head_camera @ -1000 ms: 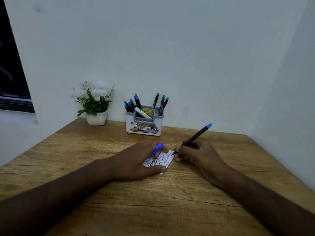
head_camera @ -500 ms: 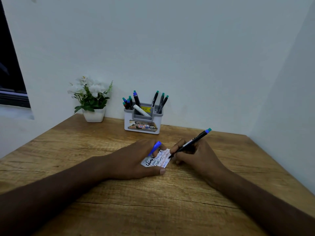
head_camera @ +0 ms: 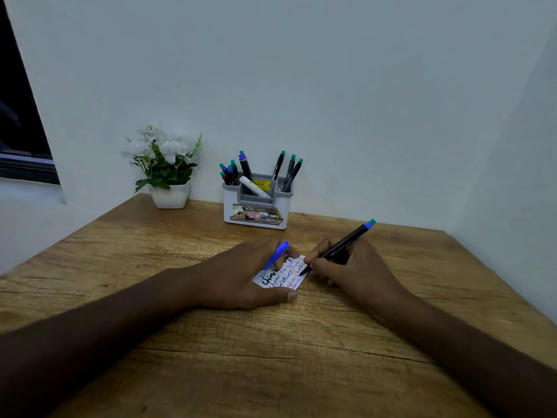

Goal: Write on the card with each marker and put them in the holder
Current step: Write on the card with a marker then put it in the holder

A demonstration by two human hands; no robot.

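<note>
A small white card (head_camera: 286, 276) covered in coloured handwriting lies on the wooden desk (head_camera: 271, 357). My left hand (head_camera: 241, 276) rests on the card's left part, pinning it down, and holds a blue marker cap (head_camera: 278, 253) between its fingers. My right hand (head_camera: 352, 267) grips a black marker (head_camera: 346, 244) with a blue-green end. The marker's tip touches the card's right side. At the back of the desk stands a grey-and-white holder (head_camera: 256, 211) with several markers upright in it.
A white pot of white flowers (head_camera: 167, 167) sits left of the holder against the wall. A dark window (head_camera: 21, 122) is at the far left. White walls close off the desk at the back and right.
My right hand has brought the marker tip from just off the card's right edge onto the card. The view has shifted slightly; my left hand stays on the card.
</note>
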